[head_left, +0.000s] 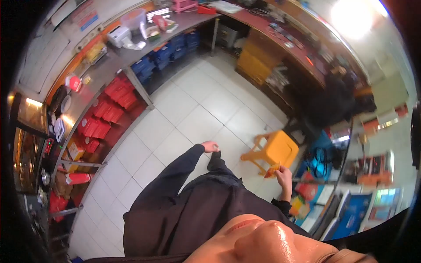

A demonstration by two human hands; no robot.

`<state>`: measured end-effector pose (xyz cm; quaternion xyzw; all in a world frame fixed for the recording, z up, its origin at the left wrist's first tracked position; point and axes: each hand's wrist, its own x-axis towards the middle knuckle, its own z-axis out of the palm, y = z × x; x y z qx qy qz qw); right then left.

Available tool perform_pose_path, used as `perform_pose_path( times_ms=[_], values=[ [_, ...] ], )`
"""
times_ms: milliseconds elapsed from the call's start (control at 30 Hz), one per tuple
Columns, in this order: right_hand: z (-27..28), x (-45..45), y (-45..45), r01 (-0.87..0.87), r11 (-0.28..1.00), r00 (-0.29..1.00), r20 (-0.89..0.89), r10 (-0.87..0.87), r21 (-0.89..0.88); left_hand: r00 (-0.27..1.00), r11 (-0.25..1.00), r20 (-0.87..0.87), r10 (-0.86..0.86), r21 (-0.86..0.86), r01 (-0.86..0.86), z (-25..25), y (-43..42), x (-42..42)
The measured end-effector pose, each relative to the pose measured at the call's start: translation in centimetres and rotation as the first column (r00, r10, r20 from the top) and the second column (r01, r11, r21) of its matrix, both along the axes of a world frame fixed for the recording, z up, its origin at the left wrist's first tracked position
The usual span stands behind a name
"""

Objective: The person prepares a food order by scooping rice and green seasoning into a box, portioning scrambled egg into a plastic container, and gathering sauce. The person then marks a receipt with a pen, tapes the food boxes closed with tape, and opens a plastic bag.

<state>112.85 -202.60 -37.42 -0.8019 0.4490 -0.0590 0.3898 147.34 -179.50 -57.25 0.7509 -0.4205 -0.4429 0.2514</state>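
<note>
My left hand [210,147] hangs low in front of me over the tiled floor, its fingers loosely curled; what they hold, if anything, cannot be made out. On the right, my right hand [283,175] pinches a small orange and yellow packet [272,171]. Just beyond that hand stands a yellow plastic stool [281,148], partly behind the packet in this view. Both arms wear dark sleeves.
A metal counter [98,72] runs along the left, with red boxes [94,127] on shelves beneath it and blue bags [162,55] further back. A person in black [329,101] is at the reddish desk [302,55]. White tiles [201,109] cover the floor.
</note>
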Motion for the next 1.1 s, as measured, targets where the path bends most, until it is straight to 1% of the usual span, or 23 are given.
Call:
perform_pose_path(
  times_ms=[67, 167, 200, 233, 267, 333, 367, 400, 433, 467, 533, 567, 600, 667, 767, 833, 900, 933, 967, 1000, 1033, 1067, 1100],
  values=[
    [-1.0, 6.1, -2.7, 0.031, 0.964, 0.990, 0.126, -0.066, 0.264, 0.984, 0.984, 0.079, 0.159, -0.093, -0.151, -0.4, -1.5, 6.9],
    [-4.9, 15.3, -9.8, -0.055, 0.997, 0.960, -0.271, 0.068, 0.054, 0.935, 0.936, 0.070, 0.347, -0.096, -0.339, -1.4, -0.4, 18.0],
    [-7.7, 18.7, -12.8, -0.126, 0.981, 0.916, -0.397, 0.059, -0.146, 0.911, 0.912, 0.060, 0.409, -0.064, -0.405, -2.7, 1.4, 21.7],
    [-9.7, 22.8, -16.4, -0.189, 0.966, 0.904, -0.414, 0.101, -0.177, 0.851, 0.860, 0.120, 0.511, -0.069, -0.506, -5.4, 3.6, 24.7],
    [-10.7, 26.9, -18.8, -0.249, 0.948, 0.891, -0.431, 0.144, -0.198, 0.781, 0.836, 0.317, 0.537, -0.080, -0.543, -6.7, 6.2, 27.0],
    [-5.5, 37.5, -19.9, -0.316, 0.936, 0.913, -0.319, 0.255, -0.158, 0.661, 0.694, 0.370, 0.653, 0.059, -0.718, -5.7, 11.6, 29.3],
    [-5.5, 43.1, -21.0, -0.360, 0.906, 0.905, -0.319, 0.282, -0.221, 0.689, 0.756, 0.442, 0.574, 0.037, -0.653, -7.2, 15.0, 30.4],
    [-6.0, 48.6, -22.4, -0.401, 0.870, 0.895, -0.324, 0.306, -0.286, 0.651, 0.693, 0.444, 0.615, 0.089, -0.716, -7.0, 17.0, 30.6],
    [-5.9, 54.6, -23.0, -0.454, 0.836, 0.876, -0.326, 0.356, -0.308, 0.727, 0.726, 0.447, 0.521, 0.217, -0.653, -8.3, 19.2, 31.6],
    [-3.5, 60.2, -22.5, -0.577, 0.791, 0.815, -0.197, 0.544, -0.202, 0.576, 0.516, 0.267, 0.773, 0.265, -0.815, -7.3, 20.2, 30.9],
    [-4.2, 71.4, -22.4, -0.620, 0.782, 0.780, 0.056, 0.623, -0.064, 0.257, 0.179, 0.060, 0.964, 0.568, -0.803, -5.2, 18.9, 30.9],
    [-4.2, 76.9, -21.6, -0.662, 0.749, 0.736, 0.158, 0.658, -0.037, 0.110, 0.159, -0.116, 0.987, 0.660, -0.734, -4.1, 17.3, 31.1],
    [-5.2, 82.3, -20.8, -0.604, 0.780, 0.776, 0.105, 0.622, -0.164, 0.075, 0.312, -0.355, 0.932, 0.679, -0.665, -3.9, 15.6, 31.9],
    [-2.9, 91.4, -17.8, -0.667, 0.725, 0.710, 0.148, 0.688, -0.169, 0.081, 0.512, -0.603, 0.794, 0.591, -0.623, -3.5, 10.0, 34.0],
    [-3.2, 102.3, -14.9, -0.753, 0.655, 0.645, 0.275, 0.713, 0.066, 0.414, 0.430, -0.561, 0.717, -0.112, -0.896, -0.2, 1.7, 40.2],
    [-3.3, 110.9, -13.6, -0.821, 0.557, 0.562, 0.343, 0.753, 0.124, 0.271, 0.419, -0.573, 0.774, 0.141, -0.897, 2.6, 0.0, 48.5],
    [-3.5, 118.7, -13.1, -0.872, 0.489, 0.475, 0.274, 0.836, 0.022, 0.429, 0.567, -0.467, 0.773, 0.205, -0.798, 0.6, -2.1, 55.7],
    [-3.7, 122.6, -12.5, -0.877, 0.476, 0.455, 0.214, 0.864, -0.059, 0.645, 0.713, -0.326, 0.691, 0.165, -0.681, -3.0, -2.8, 59.8],
    [-3.4, 126.2, -11.8, -0.864, 0.478, 0.457, 0.148, 0.877, -0.160, 0.760, 0.791, -0.250, 0.600, 0.328, -0.516, -4.7, -3.7, 64.5],
    [-3.1, 129.3, -11.1, -0.845, 0.467, 0.461, 0.089, 0.883, -0.261, 0.837, 0.845, -0.124, 0.533, 0.131, -0.519, -6.9, -5.0, 68.8],
    [-2.9, 132.0, -10.6, -0.826, 0.472, 0.472, 0.077, 0.878, -0.307, 0.724, 0.700, -0.013, 0.690, 0.270, -0.662, 0.1, -7.2, 72.3],
    [-2.8, 134.5, -10.0, -0.806, 0.473, 0.483, 0.068, 0.873, -0.354, 0.555, 0.567, 0.137, 0.821, -0.069, -0.821, 0.0, -8.9, 75.0],
    [-3.0, 137.0, -9.4, -0.784, 0.473, 0.493, 0.061, 0.868, -0.402, 0.488, 0.489, 0.053, 0.871, -0.181, -0.853, 0.7, -10.6, 78.4]
  ],
)
